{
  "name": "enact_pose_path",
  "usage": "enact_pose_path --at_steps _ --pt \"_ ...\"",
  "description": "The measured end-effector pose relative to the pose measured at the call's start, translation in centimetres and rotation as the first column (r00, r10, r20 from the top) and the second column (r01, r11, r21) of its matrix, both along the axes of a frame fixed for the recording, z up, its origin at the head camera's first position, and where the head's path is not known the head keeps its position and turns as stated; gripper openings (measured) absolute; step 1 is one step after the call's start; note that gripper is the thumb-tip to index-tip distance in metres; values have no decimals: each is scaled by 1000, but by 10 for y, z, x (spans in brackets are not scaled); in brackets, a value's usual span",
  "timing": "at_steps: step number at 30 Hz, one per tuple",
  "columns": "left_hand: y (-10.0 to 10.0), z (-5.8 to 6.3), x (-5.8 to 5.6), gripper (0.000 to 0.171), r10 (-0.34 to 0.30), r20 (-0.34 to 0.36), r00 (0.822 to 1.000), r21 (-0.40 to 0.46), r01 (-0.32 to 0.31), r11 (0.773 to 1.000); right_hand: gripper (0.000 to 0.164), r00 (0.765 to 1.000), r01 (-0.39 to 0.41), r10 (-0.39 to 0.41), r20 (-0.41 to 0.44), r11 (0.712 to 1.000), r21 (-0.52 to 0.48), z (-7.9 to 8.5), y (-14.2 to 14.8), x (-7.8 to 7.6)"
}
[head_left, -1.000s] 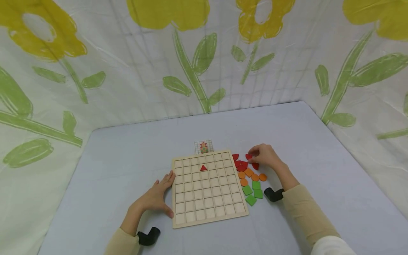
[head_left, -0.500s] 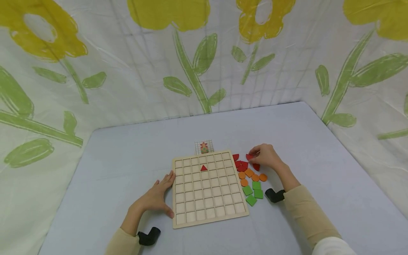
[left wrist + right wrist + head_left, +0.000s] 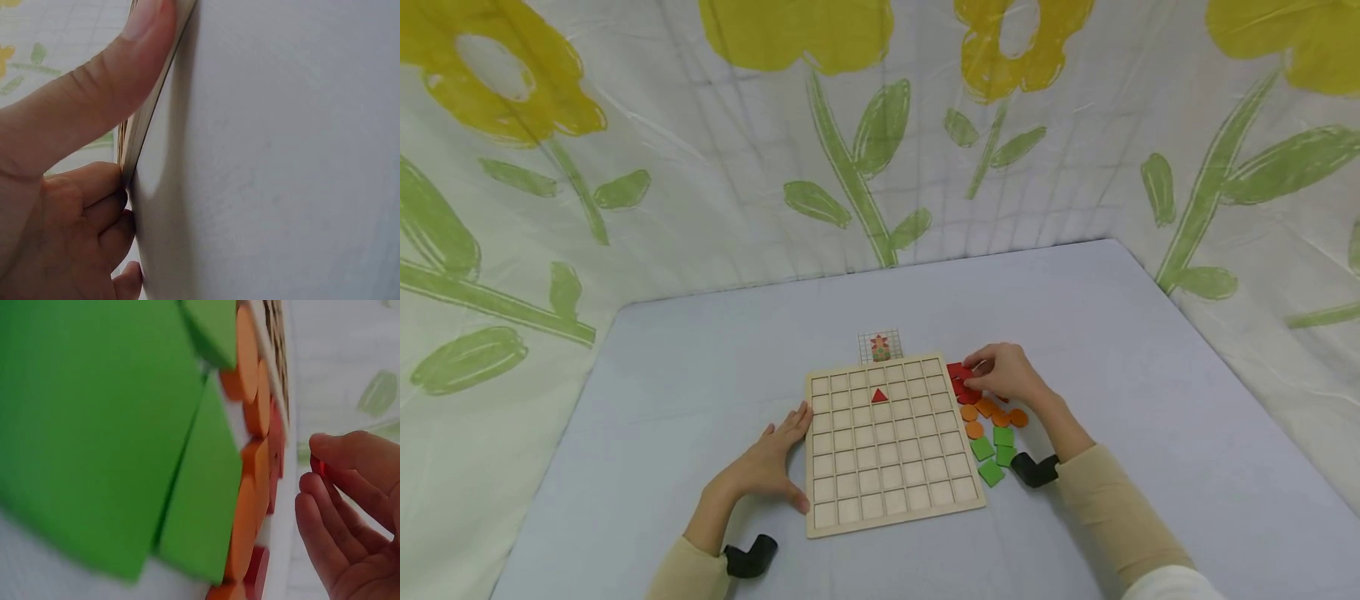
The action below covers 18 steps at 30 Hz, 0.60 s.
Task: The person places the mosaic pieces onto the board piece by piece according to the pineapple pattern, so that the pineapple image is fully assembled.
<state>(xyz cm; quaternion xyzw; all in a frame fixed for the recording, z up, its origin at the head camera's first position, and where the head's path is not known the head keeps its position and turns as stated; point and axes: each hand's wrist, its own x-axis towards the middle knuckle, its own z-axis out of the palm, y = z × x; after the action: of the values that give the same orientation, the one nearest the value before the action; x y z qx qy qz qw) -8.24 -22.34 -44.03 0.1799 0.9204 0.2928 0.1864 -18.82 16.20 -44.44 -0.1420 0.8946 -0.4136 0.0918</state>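
Observation:
A pale wooden grid board point(image 3: 895, 518) lies on the table with one red triangle point(image 3: 878, 396) in a cell of its upper part. My left hand point(image 3: 769, 458) rests along the board's left edge, thumb spread low and fingers higher up; the left wrist view has the thumb point(image 3: 103, 87) along that edge. Above the red tiles point(image 3: 967, 396) at the board's upper right side, my right hand point(image 3: 1009, 372) pinches a small red tile point(image 3: 318, 466) between thumb and fingertips. Most of that tile is hidden by the fingers.
Orange pieces point(image 3: 974, 429) and green square tiles point(image 3: 991, 473) lie in a cluster beside the board's right edge. Behind the board is a small gridded card point(image 3: 891, 342) with a coloured figure. A flower-printed curtain point(image 3: 700, 200) stands past the table's far edge.
My right hand has moved left toward the board with the red tile, from the outer side of the red group to over it. My left hand and the board have stayed put.

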Motion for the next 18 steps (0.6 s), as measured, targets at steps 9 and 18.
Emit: enact_pose_path --at_steps 9,18 --pt "1 0 0 134 0 1 1000 3 0 1000 24 995 -99 96 -35 991 -88 5 -24 11" --pt "0 0 0 134 4 5 1000 4 -4 1000 22 986 -167 167 -11 975 -148 5 -53 16"
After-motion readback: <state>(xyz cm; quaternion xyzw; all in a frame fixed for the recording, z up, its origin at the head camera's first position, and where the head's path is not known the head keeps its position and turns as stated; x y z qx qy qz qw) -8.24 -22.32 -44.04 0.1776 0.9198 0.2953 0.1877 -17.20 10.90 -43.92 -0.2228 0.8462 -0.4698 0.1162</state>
